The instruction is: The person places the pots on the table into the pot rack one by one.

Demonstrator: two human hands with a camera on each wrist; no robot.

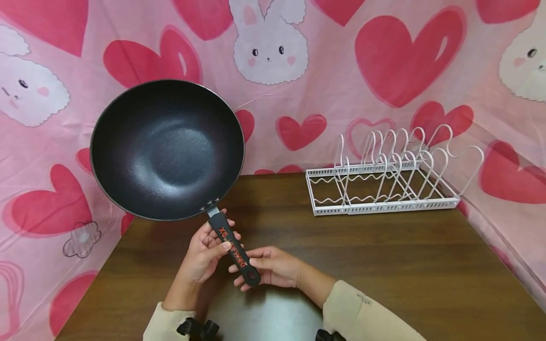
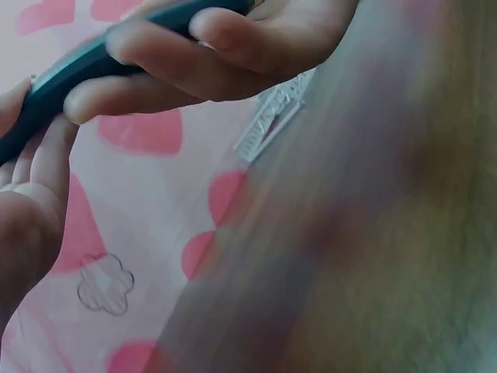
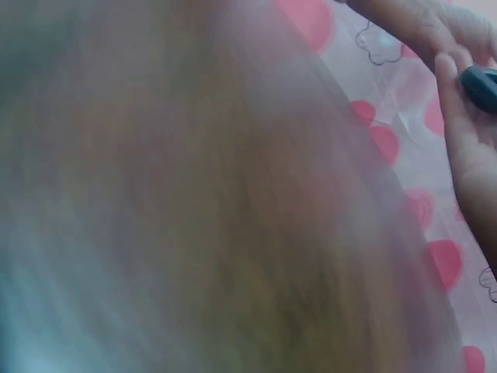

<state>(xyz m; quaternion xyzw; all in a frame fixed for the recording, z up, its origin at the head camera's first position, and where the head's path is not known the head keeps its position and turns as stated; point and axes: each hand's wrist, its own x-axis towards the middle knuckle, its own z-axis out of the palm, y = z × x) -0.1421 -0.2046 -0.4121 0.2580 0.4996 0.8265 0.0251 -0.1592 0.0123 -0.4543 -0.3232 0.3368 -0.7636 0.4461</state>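
A black wok (image 1: 170, 147) is held up in the head view, its dark inside facing me and its bowl at the upper left. The handle (image 1: 232, 248), black with red lettering, slants down to the right. My left hand (image 1: 204, 255) grips its upper part, thumb across the front and fingers behind. Near the hanging hole, my right hand (image 1: 275, 267) pinches the lower end, thumb on top and fingers underneath. The left wrist view shows fingers around the handle (image 2: 85, 66) from below. In the right wrist view only the handle's end (image 3: 481, 87) appears, at the right edge.
A white wire rack (image 1: 384, 206) with upright curved dividers stands at the back right of the brown wooden table (image 1: 362, 274). Pink cloth (image 1: 332, 61) printed with hearts and rabbits hangs behind the table and along its sides. Much of both wrist views is blurred.
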